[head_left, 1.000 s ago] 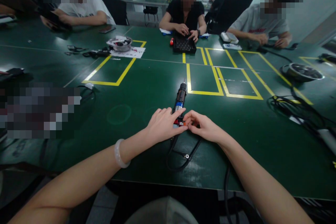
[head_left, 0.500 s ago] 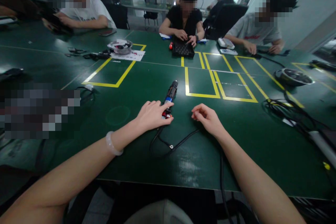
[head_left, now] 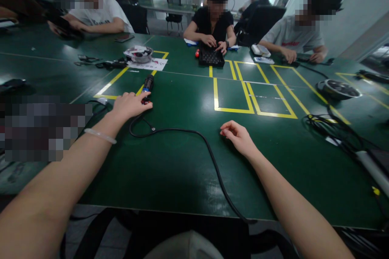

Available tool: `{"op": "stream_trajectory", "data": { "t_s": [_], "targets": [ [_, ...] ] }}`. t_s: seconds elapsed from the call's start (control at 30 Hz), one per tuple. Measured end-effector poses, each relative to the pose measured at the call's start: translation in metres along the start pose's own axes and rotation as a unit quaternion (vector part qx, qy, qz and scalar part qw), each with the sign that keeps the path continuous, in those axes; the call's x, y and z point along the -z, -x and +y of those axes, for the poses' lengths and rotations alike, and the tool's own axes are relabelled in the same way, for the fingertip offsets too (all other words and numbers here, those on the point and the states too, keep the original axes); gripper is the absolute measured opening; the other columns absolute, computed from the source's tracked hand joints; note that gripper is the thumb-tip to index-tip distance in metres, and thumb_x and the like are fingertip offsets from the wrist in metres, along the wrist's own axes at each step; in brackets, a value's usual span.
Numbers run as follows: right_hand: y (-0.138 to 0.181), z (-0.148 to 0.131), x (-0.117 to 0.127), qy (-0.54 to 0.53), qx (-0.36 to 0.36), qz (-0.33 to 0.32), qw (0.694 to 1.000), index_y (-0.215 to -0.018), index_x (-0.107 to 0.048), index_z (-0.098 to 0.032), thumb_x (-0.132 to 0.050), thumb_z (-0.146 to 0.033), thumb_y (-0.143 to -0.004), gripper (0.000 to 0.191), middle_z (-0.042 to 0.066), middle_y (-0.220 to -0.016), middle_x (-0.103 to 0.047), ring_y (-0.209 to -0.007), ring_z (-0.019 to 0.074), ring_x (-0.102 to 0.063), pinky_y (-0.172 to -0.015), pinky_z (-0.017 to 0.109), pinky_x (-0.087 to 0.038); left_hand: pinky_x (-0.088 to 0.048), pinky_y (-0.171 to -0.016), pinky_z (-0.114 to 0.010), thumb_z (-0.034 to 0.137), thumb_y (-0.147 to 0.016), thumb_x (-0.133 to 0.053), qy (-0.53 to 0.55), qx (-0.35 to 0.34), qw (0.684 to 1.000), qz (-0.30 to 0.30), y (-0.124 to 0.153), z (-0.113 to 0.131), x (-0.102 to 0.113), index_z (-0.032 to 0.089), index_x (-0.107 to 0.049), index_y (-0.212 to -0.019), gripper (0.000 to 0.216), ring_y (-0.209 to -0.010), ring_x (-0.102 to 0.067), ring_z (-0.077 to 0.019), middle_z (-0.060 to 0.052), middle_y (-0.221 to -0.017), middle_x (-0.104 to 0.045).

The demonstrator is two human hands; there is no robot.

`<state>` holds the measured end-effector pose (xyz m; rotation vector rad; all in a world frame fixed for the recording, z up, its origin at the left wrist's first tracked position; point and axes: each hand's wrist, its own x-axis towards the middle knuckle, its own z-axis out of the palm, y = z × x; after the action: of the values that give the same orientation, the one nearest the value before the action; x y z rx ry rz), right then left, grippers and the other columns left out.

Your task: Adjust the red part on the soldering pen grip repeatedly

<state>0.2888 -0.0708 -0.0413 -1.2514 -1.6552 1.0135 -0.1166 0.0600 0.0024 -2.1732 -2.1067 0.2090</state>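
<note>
My left hand (head_left: pixel 130 105) reaches out to the left and grips the rear end of a black and blue electric screwdriver (head_left: pixel 148 85), which lies on the green table (head_left: pixel 182 162) over a yellow tape line. Its black cable (head_left: pixel 194 137) trails back across the table to the near edge. My right hand (head_left: pixel 238 136) rests on the table near the middle, fingers loosely curled, holding nothing.
Three people sit along the far side; one works over a black tray (head_left: pixel 211 56). A bowl on paper (head_left: pixel 140 54) sits far left. A round fan (head_left: pixel 338 88) and tangled cables (head_left: pixel 331 127) lie right. Yellow tape rectangles (head_left: pixel 243 93) mark the table.
My left hand has slid the screwdriver from the table's middle away to the left and farther out, dragging the cable along. My right hand let go of it and stayed put.
</note>
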Motion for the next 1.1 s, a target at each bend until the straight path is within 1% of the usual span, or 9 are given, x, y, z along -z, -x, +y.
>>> {"op": "stream_trajectory", "data": {
  "t_s": [0.17,0.37,0.47,0.63,0.77,0.83,0.9,1.0,1.1],
  "targets": [
    [-0.001,0.0,0.0,-0.007,-0.01,0.0,1.0,-0.093,-0.06,-0.017,-0.055,-0.028,-0.087,0.013,0.004,-0.08,-0.066,-0.075,0.0165,-0.061,-0.07,0.03,-0.046,-0.035,-0.09,-0.044,0.063,-0.093,-0.039,-0.001,0.044,0.999,-0.02,-0.024,-0.04,-0.006,0.027,-0.033,-0.152,0.07,-0.102,-0.047,-0.0276,-0.011,-0.123,-0.056],
    [-0.001,-0.001,-0.001,-0.005,-0.012,-0.007,1.0,-0.091,-0.062,-0.017,-0.055,-0.028,-0.087,0.013,0.004,-0.079,-0.066,-0.074,0.0166,-0.061,-0.07,0.03,-0.046,-0.039,-0.087,-0.036,0.058,-0.094,-0.042,0.007,0.057,0.998,-0.039,-0.036,-0.06,-0.007,0.024,-0.031,-0.153,0.069,-0.095,-0.046,-0.0218,-0.011,-0.12,-0.058],
    [-0.001,-0.001,-0.001,-0.001,-0.007,-0.008,1.0,-0.091,-0.062,-0.018,-0.055,-0.029,-0.087,0.013,0.004,-0.079,-0.067,-0.074,0.0169,-0.061,-0.071,0.03,-0.046,-0.039,-0.086,-0.037,0.058,-0.094,-0.04,0.007,0.057,0.998,-0.039,-0.038,-0.061,-0.008,0.022,-0.031,-0.153,0.07,-0.096,-0.047,-0.0232,-0.015,-0.125,-0.055],
    [0.0,-0.001,-0.001,0.004,-0.009,-0.014,1.0,-0.091,-0.062,-0.018,-0.055,-0.029,-0.087,0.014,0.004,-0.079,-0.067,-0.074,0.0172,-0.062,-0.071,0.03,-0.046,-0.036,-0.092,-0.043,0.059,-0.096,-0.035,0.002,0.051,0.998,-0.041,-0.036,-0.055,-0.013,0.015,-0.026,-0.154,0.073,-0.106,-0.046,-0.0274,-0.021,-0.133,-0.05],
    [0.0,-0.002,-0.001,0.007,-0.012,-0.014,1.0,-0.09,-0.062,-0.018,-0.055,-0.029,-0.087,0.014,0.004,-0.08,-0.067,-0.075,0.0174,-0.062,-0.072,0.031,-0.047,-0.035,-0.092,-0.045,0.07,-0.091,-0.034,0.005,0.052,0.998,-0.038,-0.031,-0.051,-0.013,0.013,-0.024,-0.154,0.086,-0.111,-0.044,-0.0315,-0.025,-0.136,-0.047],
    [0.0,-0.003,-0.001,0.005,-0.015,-0.014,1.0,-0.09,-0.062,-0.018,-0.055,-0.03,-0.087,0.014,0.004,-0.08,-0.067,-0.075,0.0173,-0.063,-0.072,0.031,-0.047,-0.035,-0.091,-0.044,0.071,-0.089,-0.036,0.009,0.051,0.998,-0.031,-0.028,-0.049,-0.012,0.013,-0.024,-0.154,0.088,-0.111,-0.044,-0.032,-0.025,-0.136,-0.047],
    [0.0,-0.003,-0.001,0.003,-0.015,-0.015,1.0,-0.091,-0.062,-0.017,-0.056,-0.03,-0.087,0.015,0.004,-0.08,-0.067,-0.075,0.0173,-0.063,-0.072,0.031,-0.047,-0.034,-0.091,-0.043,0.065,-0.093,-0.035,0.015,0.053,0.998,-0.02,-0.024,-0.047,-0.01,0.014,-0.026,-0.154,0.08,-0.11,-0.044,-0.0312,-0.023,-0.135,-0.048],
    [0.0,-0.003,-0.001,0.007,-0.013,-0.016,1.0,-0.091,-0.062,-0.018,-0.055,-0.03,-0.087,0.015,0.004,-0.08,-0.067,-0.075,0.0171,-0.062,-0.071,0.031,-0.047,-0.034,-0.09,-0.041,0.054,-0.1,-0.024,0.025,0.056,0.998,0.003,-0.014,-0.041,-0.009,0.017,-0.028,-0.154,0.065,-0.109,-0.044,-0.0281,-0.017,-0.131,-0.05],
    [0.0,-0.002,-0.001,0.008,-0.013,-0.021,1.0,-0.092,-0.063,-0.018,-0.056,-0.03,-0.087,0.015,0.004,-0.081,-0.067,-0.075,0.0173,-0.062,-0.072,0.031,-0.047,-0.034,-0.091,-0.042,0.049,-0.102,-0.018,0.034,0.049,0.998,0.017,-0.002,-0.032,-0.008,0.02,-0.031,-0.153,0.06,-0.106,-0.045,-0.0269,-0.014,-0.125,-0.053]
  ]
}}
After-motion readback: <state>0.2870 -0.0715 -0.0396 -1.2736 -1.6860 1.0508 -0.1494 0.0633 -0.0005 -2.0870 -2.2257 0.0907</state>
